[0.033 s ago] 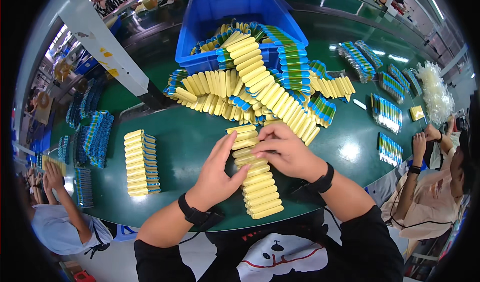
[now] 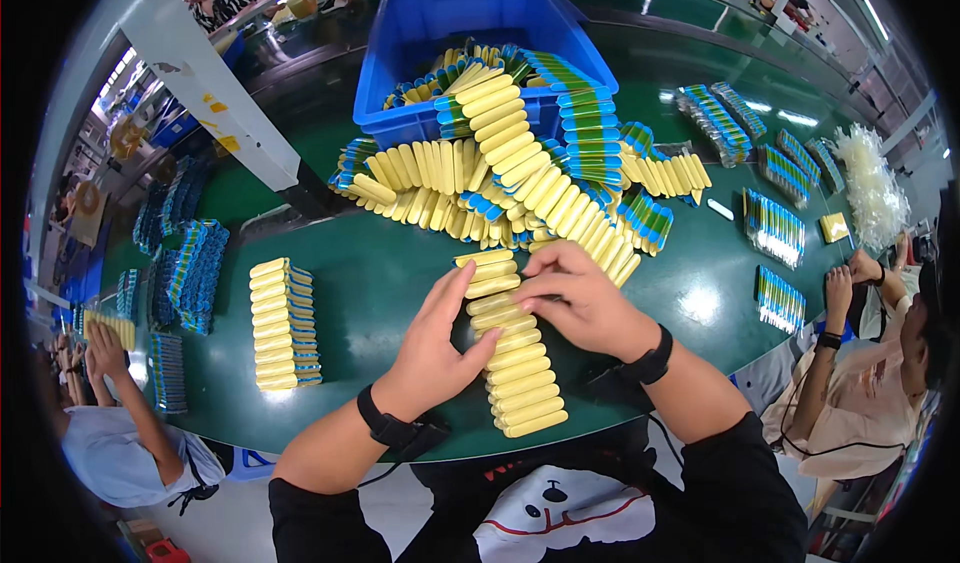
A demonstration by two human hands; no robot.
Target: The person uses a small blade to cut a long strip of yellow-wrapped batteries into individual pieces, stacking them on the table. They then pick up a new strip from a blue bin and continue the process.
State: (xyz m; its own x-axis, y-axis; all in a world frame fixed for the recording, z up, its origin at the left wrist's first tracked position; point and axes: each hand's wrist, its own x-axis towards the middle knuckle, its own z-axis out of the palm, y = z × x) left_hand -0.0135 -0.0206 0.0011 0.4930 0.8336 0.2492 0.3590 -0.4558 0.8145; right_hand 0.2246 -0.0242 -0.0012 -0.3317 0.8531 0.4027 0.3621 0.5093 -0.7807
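Observation:
In front of me on the green table lies a folded stack of linked, oblong yellow packets (image 2: 522,388), running away from me. My left hand (image 2: 430,348) rests along its left side. The fingers are stretched out and the thumb stands apart, its tip on the packets. At the right edge, my right hand (image 2: 580,308) has bent fingers, with index and thumb close together on the strip. Just beyond both hands is a large heap of the same strips (image 2: 560,203), yellow on one face and blue-green on the other. It spills from a blue bin (image 2: 400,123).
A separate folded stack (image 2: 270,323) stands to the left, with blue-green bundles (image 2: 195,273) beyond it. Wrapped bundles (image 2: 775,228) and a clear plastic pile (image 2: 872,188) lie to the right. A white post (image 2: 215,93) rises at the left. Co-workers sit on both sides.
My right hand has shifted slightly to the right. The left hand and the stack look the same.

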